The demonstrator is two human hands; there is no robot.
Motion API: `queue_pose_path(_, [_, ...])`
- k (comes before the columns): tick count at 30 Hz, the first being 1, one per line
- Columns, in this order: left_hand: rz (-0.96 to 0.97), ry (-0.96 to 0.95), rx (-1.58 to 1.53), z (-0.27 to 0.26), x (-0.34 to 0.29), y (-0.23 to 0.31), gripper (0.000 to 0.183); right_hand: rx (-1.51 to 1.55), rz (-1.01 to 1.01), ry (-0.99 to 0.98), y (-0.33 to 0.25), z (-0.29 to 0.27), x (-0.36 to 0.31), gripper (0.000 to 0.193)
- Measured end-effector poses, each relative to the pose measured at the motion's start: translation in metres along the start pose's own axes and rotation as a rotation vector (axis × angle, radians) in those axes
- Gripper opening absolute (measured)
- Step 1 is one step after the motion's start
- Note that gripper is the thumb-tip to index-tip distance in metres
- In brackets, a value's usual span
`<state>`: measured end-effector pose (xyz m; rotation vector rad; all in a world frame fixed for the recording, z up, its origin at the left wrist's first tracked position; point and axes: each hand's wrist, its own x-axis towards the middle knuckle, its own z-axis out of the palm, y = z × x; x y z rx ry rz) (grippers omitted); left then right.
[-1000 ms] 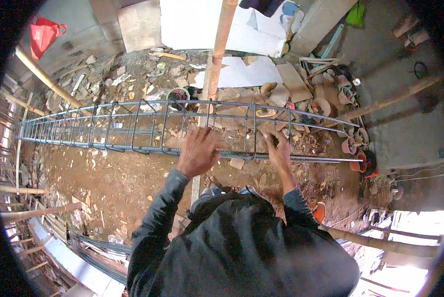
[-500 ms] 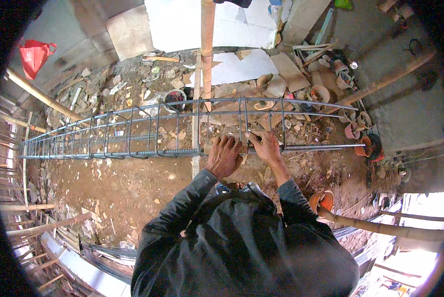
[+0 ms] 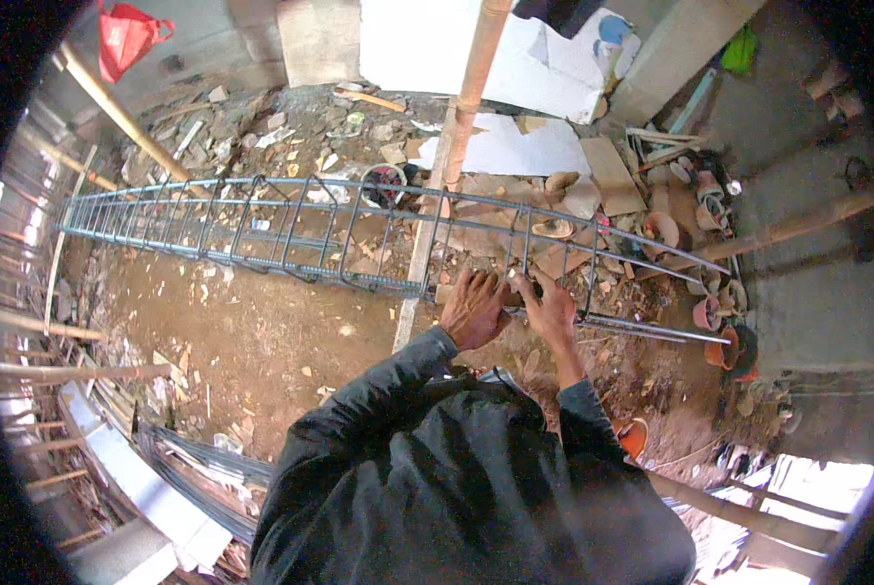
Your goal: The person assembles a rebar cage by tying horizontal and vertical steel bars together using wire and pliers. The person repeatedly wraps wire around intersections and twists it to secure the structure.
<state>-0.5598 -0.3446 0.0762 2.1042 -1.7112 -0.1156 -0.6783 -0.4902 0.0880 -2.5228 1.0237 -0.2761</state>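
Observation:
A long steel rebar cage (image 3: 291,263) stretches across in front of me, its lengthwise bars ringed by several square stirrups. My left hand (image 3: 474,312) is closed, with its fingers curled over the near bars just right of a wooden support. Close beside it, my right hand (image 3: 552,312) is closed, thumb and forefinger at the lower end of a stirrup (image 3: 527,239). The fingers hide the joint between stirrup and bar, so any tie wire there cannot be made out. Another stirrup (image 3: 593,268) stands right of my right hand.
The wooden strip (image 3: 408,324) crosses under the cage beside an upright bamboo pole (image 3: 478,63). Rubble and a bucket (image 3: 383,185) lie beyond the cage. More buckets (image 3: 720,346) stand at its right end. A bamboo pole (image 3: 749,507) slants behind me at right.
The view has tilted, so the cage now slopes down to the right and the hands appear farther right. Both hands stay at about the same spot on the cage, with slight finger movement.

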Motion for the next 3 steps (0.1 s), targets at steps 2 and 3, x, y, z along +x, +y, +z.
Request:
queue_pose_path(2, [-0.009, 0.11, 0.027, -0.0068, -0.0009, -0.0002, 0.054, 0.04, 0.085, -0.118, -0.0038, -0.0069, 0.0003, 0.063])
queue_pose_path(3, [-0.027, 0.157, 0.034, -0.0105, -0.0022, 0.0005, 0.055, 0.094, 0.154, -0.163, -0.0068, -0.0107, 0.0003, 0.067])
